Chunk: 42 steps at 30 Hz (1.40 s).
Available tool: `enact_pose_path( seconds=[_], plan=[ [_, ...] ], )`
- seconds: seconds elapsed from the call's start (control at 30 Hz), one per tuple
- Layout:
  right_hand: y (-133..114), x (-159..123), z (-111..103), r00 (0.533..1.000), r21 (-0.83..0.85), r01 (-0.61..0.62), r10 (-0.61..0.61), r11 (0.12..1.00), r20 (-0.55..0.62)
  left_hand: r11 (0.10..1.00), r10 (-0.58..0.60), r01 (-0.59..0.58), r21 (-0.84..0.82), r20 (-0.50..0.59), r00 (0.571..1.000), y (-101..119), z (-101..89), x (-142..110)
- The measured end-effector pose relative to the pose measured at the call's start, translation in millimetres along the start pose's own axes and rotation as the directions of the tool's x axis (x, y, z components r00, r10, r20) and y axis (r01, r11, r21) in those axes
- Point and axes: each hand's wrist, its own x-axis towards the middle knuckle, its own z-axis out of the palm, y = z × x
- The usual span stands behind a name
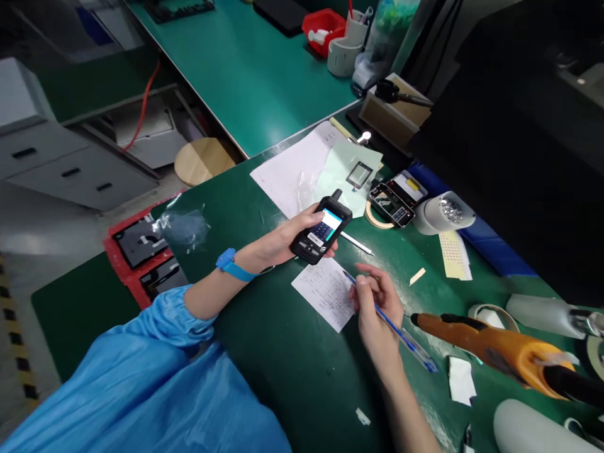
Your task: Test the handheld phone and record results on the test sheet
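Observation:
My left hand (297, 234) is closed around a black rugged phone (321, 228) with a stubby antenna, its thumb on the lit screen, which shows a keypad. A blue strap circles the left wrist. In my right hand (377, 306) is a blue pen (406, 338), tip pointing toward a handwritten paper note (325, 292) lying below the phone. A white stick-like pen (357, 243) rests on the table just beyond the note. Part of the note's right edge is hidden by the right hand.
An orange electric screwdriver (486, 343) lies on the right. Farther back are an opened device (391, 204), a roll of tape (376, 217), a small screen (359, 175) on papers and a white cup (443, 212). At left are a plastic bag (184, 226) and a red tray (136, 269).

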Motion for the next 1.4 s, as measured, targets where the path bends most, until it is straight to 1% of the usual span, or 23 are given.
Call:
enact_pose_path(
  seconds=[0.07, 0.17, 0.27, 0.37, 0.47, 0.57, 0.63, 0.77, 0.9, 0.97, 1.17, 1.4],
  plan=[
    [4.2, 9.5, 6.2, 0.999, 0.060, -0.028, 0.029, 0.998, -0.023, 0.999, -0.050, 0.050, -0.016, 0.019, 0.999, 0.9, -4.9, -2.1],
    [9.2, 20.2, 16.3, 0.997, 0.117, -0.052, 0.057, 0.992, -0.043, 0.994, -0.095, 0.096, -0.049, 0.037, 0.995, 1.9, -8.3, -2.2],
    [12.4, 26.6, 23.2, 0.996, 0.110, -0.051, 0.059, 0.993, -0.062, 0.988, -0.120, 0.122, -0.090, 0.034, 0.992, 2.3, -8.1, -0.7],
    [18.9, 29.2, 26.1, 0.997, 0.075, -0.053, 0.057, 0.996, -0.051, 0.986, -0.126, 0.127, -0.106, 0.023, 0.992, 2.5, -6.4, 0.0],
    [28.5, 29.2, 25.3, 0.998, 0.041, -0.046, 0.047, 0.998, -0.030, 0.989, -0.118, 0.118, -0.093, 0.012, 0.993, 2.4, -5.0, -0.1],
    [34.2, 29.0, 23.3, 0.999, 0.044, -0.035, 0.035, 0.998, 0.005, 0.991, -0.110, 0.109, -0.073, -0.008, 0.994, 1.8, -4.2, -0.2],
    [33.3, 29.5, 22.3, 0.999, 0.059, -0.029, 0.028, 0.998, 0.020, 0.993, -0.109, 0.107, -0.055, -0.026, 0.994, 1.7, -3.7, -0.3],
    [24.8, 30.8, 19.3, 0.999, 0.064, 0.041, -0.040, 0.997, -0.017, 0.993, -0.115, 0.114, -0.022, -0.064, 0.991, 2.7, -2.5, -0.5],
    [23.4, 32.9, 12.9, 0.992, -0.003, 0.126, -0.126, 0.992, -0.016, 0.992, -0.123, 0.121, -0.041, -0.030, 0.992, 2.6, -2.7, -0.2],
    [27.0, 34.9, 10.5, 0.991, -0.024, 0.133, -0.133, 0.991, 0.000, 0.991, -0.128, 0.127, -0.052, -0.008, 0.992, 1.5, -3.7, 0.1],
    [36.3, 37.8, 9.7, 0.994, -0.015, 0.105, -0.105, 0.994, 0.010, 0.990, -0.124, 0.124, -0.071, 0.014, 0.992, 1.3, -5.7, -0.8],
    [37.5, 38.9, 10.1, 0.981, -0.072, 0.190, -0.187, 0.979, 0.050, 0.990, -0.134, 0.135, -0.030, 0.030, 0.991, 6.4, -3.2, -3.6]
  ],
)
